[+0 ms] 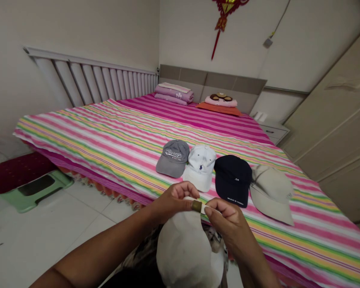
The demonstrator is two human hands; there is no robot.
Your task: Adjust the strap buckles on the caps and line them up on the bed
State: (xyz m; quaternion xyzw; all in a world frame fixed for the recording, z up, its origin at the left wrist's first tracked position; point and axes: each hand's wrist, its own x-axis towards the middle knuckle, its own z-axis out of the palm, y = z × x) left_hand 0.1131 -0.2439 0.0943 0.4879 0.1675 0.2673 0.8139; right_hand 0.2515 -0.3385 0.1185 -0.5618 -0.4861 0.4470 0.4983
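Note:
A pale baseball cap (183,244) hangs crown toward me between my hands, close to my lap. My left hand (180,198) is closed on the back strap, its thumb against the brass-coloured buckle (197,206). The white strap end (206,209) sticks out of the buckle, pinched between the thumb and fingers of my right hand (226,218). On the bed beyond lie a grey cap (173,158), a white cap (199,168), a navy cap (233,180) and a beige cap (273,192), side by side in a row.
The bed's striped sheet (108,136) spreads ahead. Folded purple bedding (174,94) and a pink pillow (221,101) sit by the headboard (186,76). A green stool (37,190) stands on the tiled floor at left. A nightstand (274,130) and wardrobe (333,100) are at right.

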